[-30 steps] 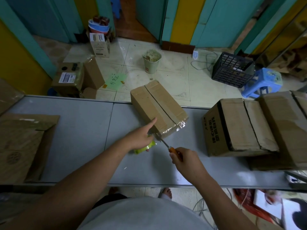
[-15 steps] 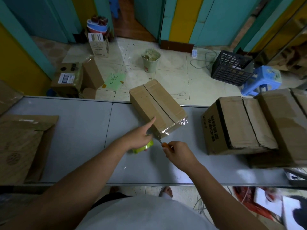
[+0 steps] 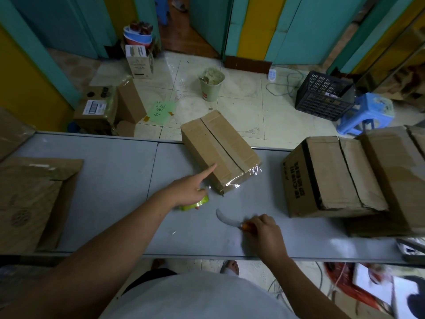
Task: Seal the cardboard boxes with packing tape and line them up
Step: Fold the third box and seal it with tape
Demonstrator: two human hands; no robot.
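Note:
A cardboard box (image 3: 218, 150) lies at an angle on the grey table (image 3: 110, 185), clear tape running along its top seam and over its near end, where a loose tape end sticks out. My left hand (image 3: 188, 189) grips a yellow-green tape roll (image 3: 195, 203) just left of the box's near corner, index finger stretched to touch the box. My right hand (image 3: 264, 229) holds an orange-handled knife (image 3: 226, 218) low over the table, its curved blade pointing left, apart from the box.
Two larger cardboard boxes (image 3: 333, 176) stand side by side at the right of the table. Flattened cardboard (image 3: 30, 203) covers the table's left end. Beyond the far edge, the floor holds a bin (image 3: 210, 84), a black crate (image 3: 324, 95), a blue stool (image 3: 368, 111) and small boxes.
My right hand has pulled the knife away from the box's near end, back and down toward the table's front. The tape now hangs free from the roll. My left hand stays in place.

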